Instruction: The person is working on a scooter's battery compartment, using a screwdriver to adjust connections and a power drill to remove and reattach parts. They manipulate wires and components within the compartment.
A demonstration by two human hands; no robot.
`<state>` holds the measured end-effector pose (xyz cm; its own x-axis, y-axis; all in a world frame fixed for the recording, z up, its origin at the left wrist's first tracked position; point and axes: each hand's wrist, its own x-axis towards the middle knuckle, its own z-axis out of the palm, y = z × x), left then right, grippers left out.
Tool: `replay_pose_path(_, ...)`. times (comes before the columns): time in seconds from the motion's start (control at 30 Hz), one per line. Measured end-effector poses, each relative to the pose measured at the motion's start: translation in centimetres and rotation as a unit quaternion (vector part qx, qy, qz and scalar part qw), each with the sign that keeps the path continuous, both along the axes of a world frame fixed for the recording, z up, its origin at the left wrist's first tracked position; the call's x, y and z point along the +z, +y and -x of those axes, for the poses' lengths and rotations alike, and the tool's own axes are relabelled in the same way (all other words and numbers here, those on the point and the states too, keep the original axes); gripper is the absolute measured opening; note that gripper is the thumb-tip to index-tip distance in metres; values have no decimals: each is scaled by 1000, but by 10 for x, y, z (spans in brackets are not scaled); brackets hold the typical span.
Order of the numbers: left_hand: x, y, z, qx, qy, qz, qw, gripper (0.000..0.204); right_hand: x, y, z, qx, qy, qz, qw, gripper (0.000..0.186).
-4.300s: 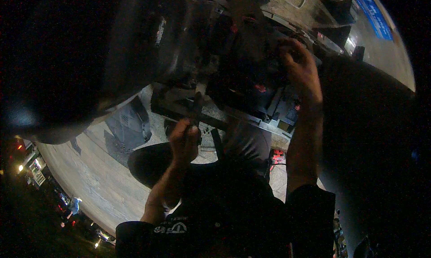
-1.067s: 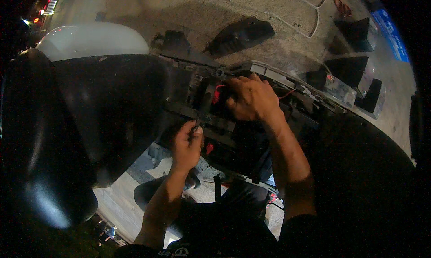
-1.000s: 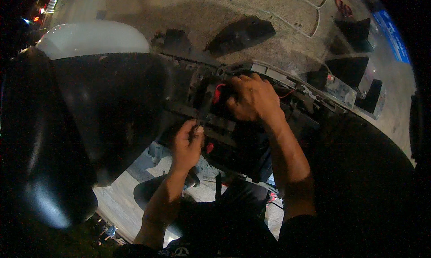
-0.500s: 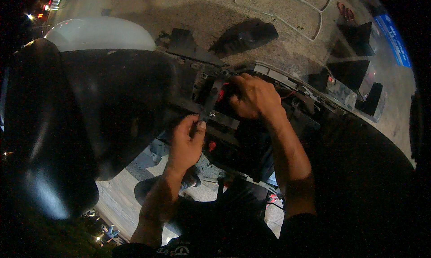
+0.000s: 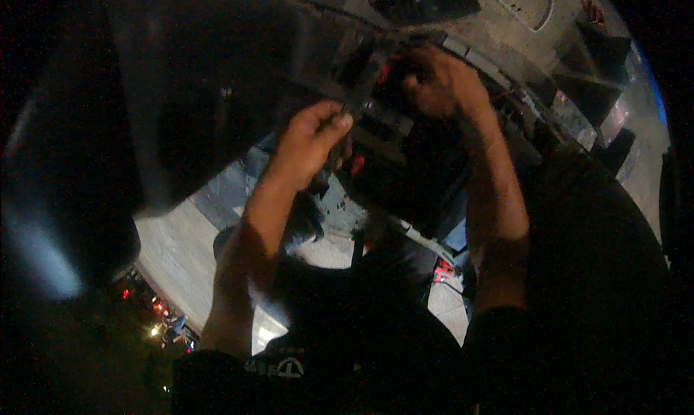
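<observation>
My left hand (image 5: 307,144) pinches the lower end of a dark flat strip (image 5: 366,86) between thumb and fingers. The strip slants up and away over an open dark frame (image 5: 379,137) with slots and ledges. At the frame's far side is my right hand (image 5: 452,90), its fingers curled down into a dark recess; what they grip is hidden by shadow and blur. A small red piece (image 5: 385,71) shows between the strip and that hand. Another red piece (image 5: 356,164) sits lower in the frame, right of my left wrist.
A large smooth black curved body (image 5: 195,97) fills the left side. On the pale ground beyond lies a black rounded cover (image 5: 426,3). Dark angular pieces (image 5: 596,53) stand at the far right. Below the frame, a red item (image 5: 443,272) and a thin cable show near my body.
The view has tipped, so the frame and both hands sit higher and farther right in the picture. My left hand stays on the strip; the right stays over the recess.
</observation>
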<state>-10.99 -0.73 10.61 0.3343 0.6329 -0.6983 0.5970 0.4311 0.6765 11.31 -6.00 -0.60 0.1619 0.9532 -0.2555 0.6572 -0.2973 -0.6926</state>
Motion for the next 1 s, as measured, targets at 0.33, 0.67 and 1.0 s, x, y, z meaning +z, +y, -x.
replay_pose_path(0.33, -33, 11, 23, -126, -17, -83, 988, 29, -11, -4, -6, -1, -8, -12, 1000, 41)
replay_pose_path(0.67, -60, 12, 34, -261, -67, -295, 917, 33, -54, 3, -31, 80, -45, -67, 994, 41)
replay_pose_path(1.0, -54, 7, 24, -212, -53, -230, 948, 46, -54, 2, -56, 50, 78, -24, 995, 39)
